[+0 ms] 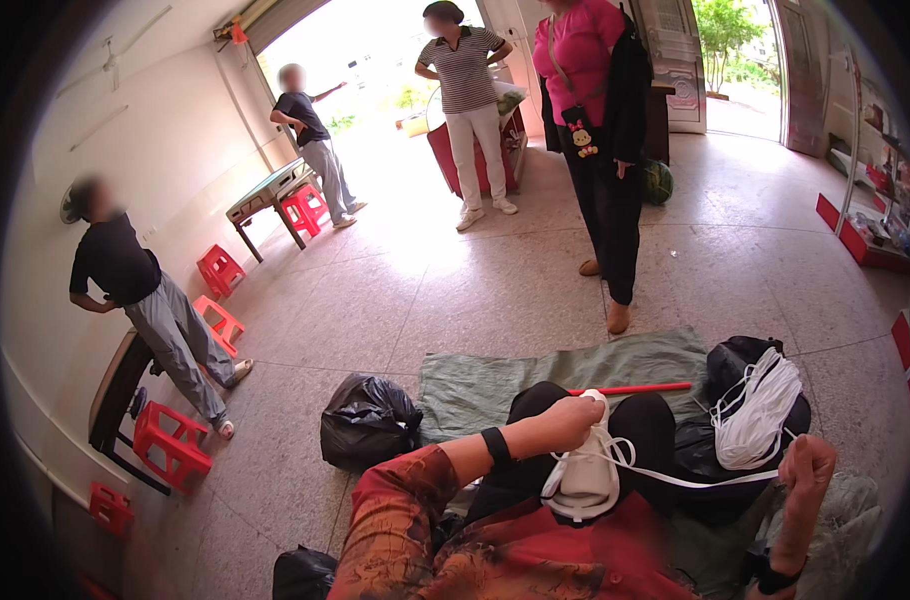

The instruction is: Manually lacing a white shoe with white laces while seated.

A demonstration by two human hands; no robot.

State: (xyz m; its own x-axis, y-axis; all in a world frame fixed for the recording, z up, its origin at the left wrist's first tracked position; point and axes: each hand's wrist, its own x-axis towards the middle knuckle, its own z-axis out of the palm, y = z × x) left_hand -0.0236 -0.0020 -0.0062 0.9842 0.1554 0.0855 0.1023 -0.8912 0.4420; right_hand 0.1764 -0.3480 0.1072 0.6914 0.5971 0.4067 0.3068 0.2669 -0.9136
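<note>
Head view: my left hand (572,422), lower centre, fingers curled tight on one end of the white shoe (587,488), which sits over my lap; my right hand (807,468), lower right, fingers fisted round the white lace (700,483), strung taut; green cloth (475,390) on speckled floor (415,290), lower middle, black bag (367,425) at its left; red stools (175,443) far left, table (268,192) upper left, pale wall (175,140) behind

Note shoe (582,482) partly hidden by left hand (569,424); black bag (305,576) lower left of it, edge-cut; faces (293,76) beyond, blurred.
</note>
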